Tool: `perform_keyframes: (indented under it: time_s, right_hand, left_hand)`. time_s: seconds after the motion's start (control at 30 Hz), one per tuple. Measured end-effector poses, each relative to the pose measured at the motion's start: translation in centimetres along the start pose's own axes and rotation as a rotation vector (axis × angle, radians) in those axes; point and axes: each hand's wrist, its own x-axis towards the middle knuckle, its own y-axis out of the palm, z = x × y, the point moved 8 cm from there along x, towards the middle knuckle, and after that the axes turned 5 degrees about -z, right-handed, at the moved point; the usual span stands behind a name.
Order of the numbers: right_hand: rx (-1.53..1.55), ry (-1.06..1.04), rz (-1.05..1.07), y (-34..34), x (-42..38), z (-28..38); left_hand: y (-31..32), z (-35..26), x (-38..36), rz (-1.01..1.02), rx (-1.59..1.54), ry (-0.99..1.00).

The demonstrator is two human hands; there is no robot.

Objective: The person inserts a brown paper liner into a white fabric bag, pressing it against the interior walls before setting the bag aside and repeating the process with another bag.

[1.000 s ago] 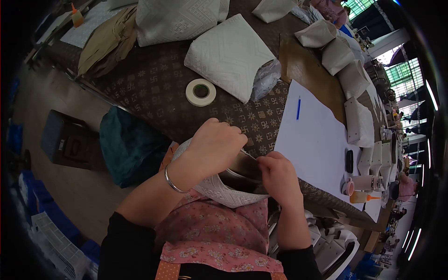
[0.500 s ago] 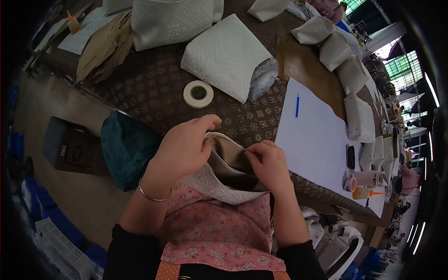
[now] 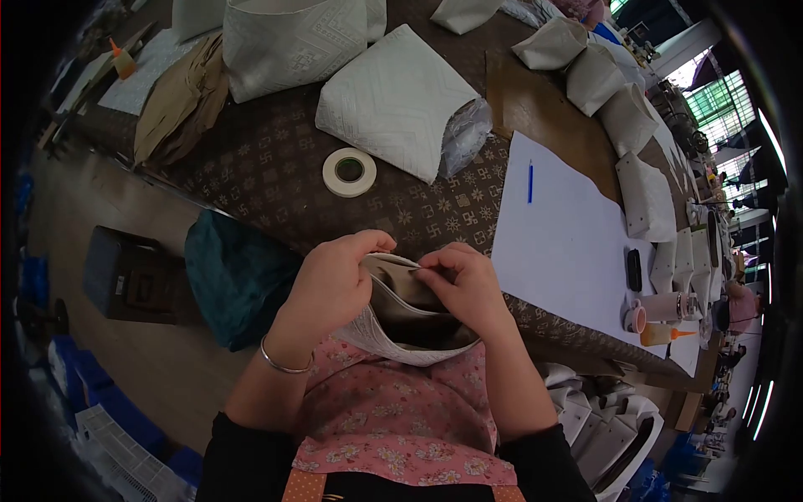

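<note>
A pale embossed bag with a brown lining lies open against the pink floral apron, its mouth facing up. My left hand is closed on the left side of its rim, thumb at the edge and fingers curled over. My right hand pinches the far rim with thumb and index finger, near the top of the opening. Inside, a light trim edge crosses between two lining sections. Beyond my hands, a roll of white tape lies on the patterned brown tablecloth, close to another pale bag with clear plastic at its mouth.
White paper holds a blue pencil and a black object. At its right stand a pink cup and a glue bottle. Several pale bags line the far edge. A teal cloth and dark stool are left.
My right hand has shifted slightly left along the rim, closer to my left hand. The bag's opening looks a little wider. The view has also shifted slightly.
</note>
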Motion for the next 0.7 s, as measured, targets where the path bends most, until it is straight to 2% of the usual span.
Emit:
perform_keyframes:
  time_s: [0.17, 0.23, 0.33, 0.5, 0.7]
  right_hand:
    - [-0.010, -0.020, 0.006, 0.2, 0.2, 0.2]
    - [-0.037, -0.013, 0.005, 0.4, 0.2, 0.3]
    - [-0.069, -0.080, -0.026, 0.8, 0.1, 0.7]
    - [0.046, -0.230, -0.052, 1.4, 0.2, 1.3]
    - [0.031, -0.243, -0.059, 1.6, 0.1, 2.2]
  left_hand:
    - [0.1, 0.0, -0.4, -0.024, 0.025, 0.033]
    - [0.0, 0.6, -0.8, -0.019, -0.063, -0.072]
    - [0.0, 1.2, -1.2, -0.093, -0.165, -0.001]
    - [-0.1, 1.3, -1.2, -0.111, -0.153, -0.029]
    - [-0.3, 1.3, -1.3, -0.158, -0.102, -0.008]
